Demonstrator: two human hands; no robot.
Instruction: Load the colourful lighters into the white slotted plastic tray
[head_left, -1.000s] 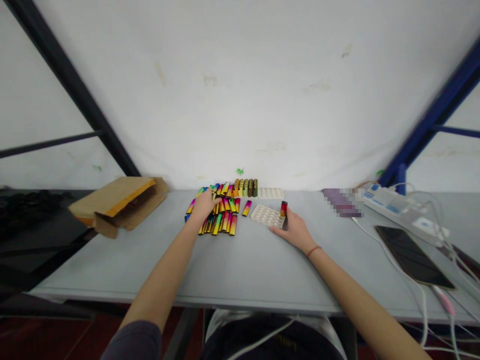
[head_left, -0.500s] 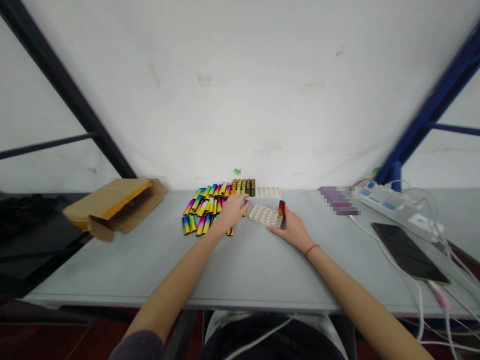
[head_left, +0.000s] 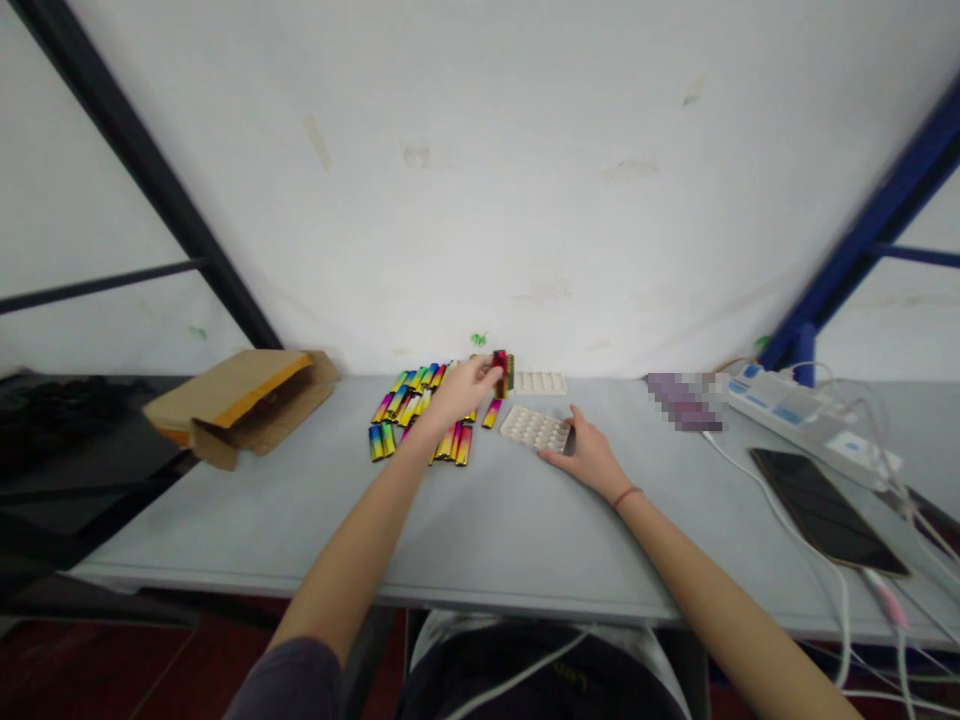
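My left hand (head_left: 472, 383) is closed on a small shiny red metallic case (head_left: 500, 362), shaped like a lighter's shell, held upright at the back of the table. Behind it, a group of upright gold-coloured cases (head_left: 511, 372) is partly hidden. My right hand (head_left: 589, 455) grips the right end of a white tray (head_left: 534, 428) with rows of small hollows, thumb at the near edge and fingers at the far side. Between the hand and the pile lies a single pink-and-yellow case (head_left: 492, 413). Several rainbow-coloured cases (head_left: 409, 408) lie left of it, partly under my left forearm.
A second white tray (head_left: 541, 383) lies by the wall. An opened cardboard box (head_left: 240, 400) sits at the left. On the right are a black phone (head_left: 825, 510), a partly blurred purple device (head_left: 682, 402), a white power strip (head_left: 810, 425) and loose white cables (head_left: 780, 515).
My left hand has moved up and back from the pile and now holds a red case. The red case beside my right hand is gone from there. My right hand stays at the tray.
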